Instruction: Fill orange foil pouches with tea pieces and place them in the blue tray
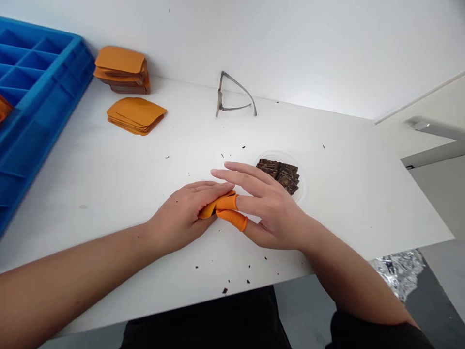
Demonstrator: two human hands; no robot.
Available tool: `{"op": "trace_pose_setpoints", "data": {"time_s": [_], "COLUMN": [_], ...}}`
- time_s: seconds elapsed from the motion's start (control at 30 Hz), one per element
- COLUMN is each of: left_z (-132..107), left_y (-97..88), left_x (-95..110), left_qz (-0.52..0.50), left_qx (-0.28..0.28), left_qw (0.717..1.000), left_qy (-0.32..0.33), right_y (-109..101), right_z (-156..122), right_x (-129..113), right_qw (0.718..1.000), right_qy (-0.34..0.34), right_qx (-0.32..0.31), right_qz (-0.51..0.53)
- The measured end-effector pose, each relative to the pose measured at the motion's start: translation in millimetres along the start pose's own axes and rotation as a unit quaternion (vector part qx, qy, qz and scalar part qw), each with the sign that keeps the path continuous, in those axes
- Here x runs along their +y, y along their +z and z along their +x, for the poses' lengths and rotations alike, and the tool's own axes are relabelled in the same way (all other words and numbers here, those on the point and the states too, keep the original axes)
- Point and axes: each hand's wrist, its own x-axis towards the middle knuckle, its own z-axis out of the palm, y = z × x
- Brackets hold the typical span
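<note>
Left hand: the left hand (178,218) lies palm down near the front edge of the bench (109,203), its fingers (214,189) closed together over a soft orange rubber piece (209,209). It covers part of the piece, so I cannot tell whether it is truly gripping.

Right hand: the right hand (272,213) sits just beside the left, fingers spread. Two orange finger cots (227,202) cover two of its digits, and their tips touch the orange piece under the left hand.

Handling: the cots look thin, light and stretchy, likely to fold or cling rather than keep their shape. The open rim would probably be the best place to take hold.

Back left: two stacks of flattened orange rubber sheets (136,115) lie near the rear edge, beside a blue plastic compartment tray (82,48) with an orange scrap (3,107) in it.

Back centre: grey eyeglasses (232,97) stand open against the wall.

Right of the hands: dark brown square pieces (278,174) sit on a clear round dish (301,182), with dark crumbs (225,291) scattered across the bench.

Writing: no brand or label is legible.
</note>
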Motion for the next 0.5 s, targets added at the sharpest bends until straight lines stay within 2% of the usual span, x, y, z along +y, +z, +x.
{"op": "trace_pose_setpoints", "data": {"time_s": [0.1, 0.17, 0.23, 0.37, 0.5], "left_z": [-0.7, -0.6, -0.8, -2.9, -5.5], "left_y": [-0.5, -1.1, -1.8, -1.2, 2.1], "left_x": [1.6, 3.5, 5.5, 8.3, 9.3], "left_qz": [-0.028, -0.051, -0.063, -0.062, -0.047], "left_qx": [0.02, 0.036, 0.044, 0.033, 0.041], "left_qw": [0.999, 0.998, 0.997, 0.997, 0.998], "left_qy": [0.005, 0.012, 0.012, -0.009, -0.027], "right_y": [4.5, 5.4, 5.6, 6.3, 4.7], "right_z": [0.7, 1.7, 2.5, 1.7, -0.4], "right_x": [5.2, 7.5, 8.4, 9.7, 11.5], "right_qw": [0.995, 0.991, 0.991, 0.996, 0.995], "right_qy": [-0.021, -0.011, 0.002, 0.009, -0.004], "right_qx": [0.094, 0.133, 0.131, 0.077, 0.092], "right_qz": [0.016, 0.034, 0.04, 0.038, 0.025]}}
